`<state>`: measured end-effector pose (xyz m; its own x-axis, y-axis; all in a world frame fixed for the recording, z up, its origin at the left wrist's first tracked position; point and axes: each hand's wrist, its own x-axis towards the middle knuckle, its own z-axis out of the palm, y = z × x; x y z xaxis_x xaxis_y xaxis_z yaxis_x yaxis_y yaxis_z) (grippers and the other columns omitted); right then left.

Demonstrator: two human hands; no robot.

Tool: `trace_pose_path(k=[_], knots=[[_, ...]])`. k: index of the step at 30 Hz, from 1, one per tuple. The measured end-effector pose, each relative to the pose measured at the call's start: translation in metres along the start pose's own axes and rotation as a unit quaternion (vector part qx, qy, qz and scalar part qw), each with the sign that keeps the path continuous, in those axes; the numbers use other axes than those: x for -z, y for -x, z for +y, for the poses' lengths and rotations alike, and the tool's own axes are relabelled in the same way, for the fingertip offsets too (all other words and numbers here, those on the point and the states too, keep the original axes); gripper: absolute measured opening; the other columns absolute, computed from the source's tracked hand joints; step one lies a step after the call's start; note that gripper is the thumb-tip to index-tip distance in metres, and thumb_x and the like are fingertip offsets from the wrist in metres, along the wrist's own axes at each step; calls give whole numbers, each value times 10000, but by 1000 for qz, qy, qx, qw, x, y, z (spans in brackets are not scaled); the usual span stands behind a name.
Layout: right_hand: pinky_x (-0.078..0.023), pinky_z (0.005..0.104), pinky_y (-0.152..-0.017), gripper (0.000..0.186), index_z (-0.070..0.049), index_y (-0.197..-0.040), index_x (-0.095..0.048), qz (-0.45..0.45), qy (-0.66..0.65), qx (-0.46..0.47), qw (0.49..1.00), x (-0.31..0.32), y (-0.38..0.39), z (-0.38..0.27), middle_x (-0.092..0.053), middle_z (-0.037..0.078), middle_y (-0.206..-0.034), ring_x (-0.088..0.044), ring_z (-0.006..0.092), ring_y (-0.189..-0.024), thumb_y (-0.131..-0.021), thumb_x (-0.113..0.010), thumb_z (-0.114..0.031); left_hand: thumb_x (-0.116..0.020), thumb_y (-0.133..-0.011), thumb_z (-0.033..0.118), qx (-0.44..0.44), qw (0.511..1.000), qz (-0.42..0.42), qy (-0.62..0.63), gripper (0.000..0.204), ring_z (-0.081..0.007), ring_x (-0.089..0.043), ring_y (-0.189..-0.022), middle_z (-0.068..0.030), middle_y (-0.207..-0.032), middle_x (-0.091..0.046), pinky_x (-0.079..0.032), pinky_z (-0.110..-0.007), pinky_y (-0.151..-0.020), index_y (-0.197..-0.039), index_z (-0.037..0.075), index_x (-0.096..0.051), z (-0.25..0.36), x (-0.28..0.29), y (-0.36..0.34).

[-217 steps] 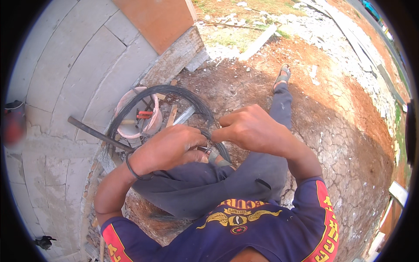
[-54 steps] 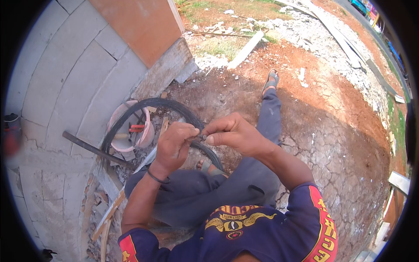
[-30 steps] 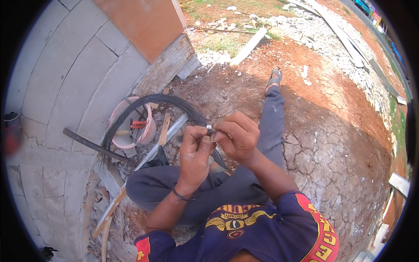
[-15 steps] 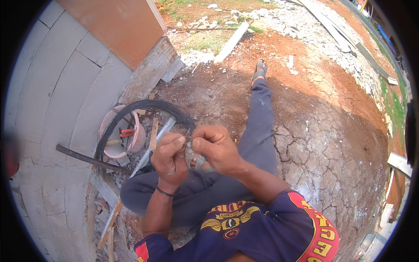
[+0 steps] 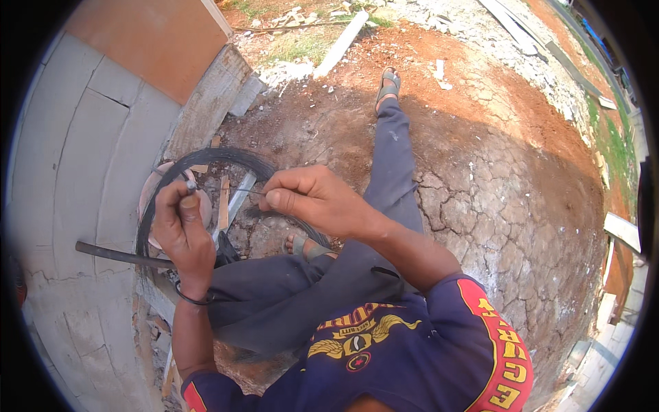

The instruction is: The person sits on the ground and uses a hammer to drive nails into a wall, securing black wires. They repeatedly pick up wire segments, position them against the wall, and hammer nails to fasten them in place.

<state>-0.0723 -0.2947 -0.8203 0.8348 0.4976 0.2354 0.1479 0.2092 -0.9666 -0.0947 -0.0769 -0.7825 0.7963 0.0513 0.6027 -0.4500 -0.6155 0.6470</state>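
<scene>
Ground, head view: cracked brown earth [image 5: 494, 233]. Left hand [image 5: 184, 230] pinches a small grey metallic piece [image 5: 191, 185]; right hand [image 5: 316, 199] pinches a thin dark wire [image 5: 245, 191] running leftward. Round black wire coil [image 5: 237, 157] lies beneath both.

The person wears a navy short-sleeved shirt [image 5: 412, 364] with a yellow winged chest emblem [image 5: 357, 342], red sleeve panels [image 5: 480, 309] bearing yellow lettering, dark grey trousers [image 5: 392, 154], grey strapped sandals [image 5: 388, 88] and a thin black left wristband [image 5: 193, 300].
</scene>
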Motion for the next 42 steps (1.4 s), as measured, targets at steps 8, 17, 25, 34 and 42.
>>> trace_pose_path(k=[8,17,25,34,42], knots=[[-536,313,-665,168,-16,-1034,-703,77,482,75,870,97,14,-64,-732,105,-865,-706,214,-748,-877,-673,-65,-531,-1005,107,175,937,176,246,116,-37,-463,-686,10,-832,-568,-372,-193,-591,-1027,15,-599,-80,-27,-119],[-540,300,-532,106,-127,-949,-724,14,729,29,684,232,50,-27,-723,37,-787,-690,180,-628,-850,-694,-107,-537,-986,174,355,911,181,106,215,-129,-534,-658,-30,-763,-611,-439,-307,-621,-963,-14,-638,-217,-134,-71],[-530,402,-757,183,-79,-1004,-727,46,465,-195,863,290,109,143,-718,143,-940,-691,330,-886,-882,-665,-201,-504,-967,185,417,905,62,-52,282,-415,-624,-1046,-253,-1081,-663,-469,-464,-893,-1131,-11,-622,-254,-211,51],[-496,477,-786,122,-87,-859,-724,129,618,-139,763,372,127,227,-666,169,-845,-633,374,-883,-763,-684,-149,-509,-1007,206,520,829,-124,162,256,-139,-603,-681,-47,-825,-610,-484,-329,-639,-1179,20,-545,-307,-263,134],[-495,453,-855,378,-88,-981,-705,35,618,-206,758,338,101,208,-673,125,-912,-633,349,-934,-664,-826,-253,-510,-1014,189,562,777,-177,220,313,-150,-607,-645,-52,-817,-601,-506,-335,-559,-1271,12,-495,-262,-246,130]])
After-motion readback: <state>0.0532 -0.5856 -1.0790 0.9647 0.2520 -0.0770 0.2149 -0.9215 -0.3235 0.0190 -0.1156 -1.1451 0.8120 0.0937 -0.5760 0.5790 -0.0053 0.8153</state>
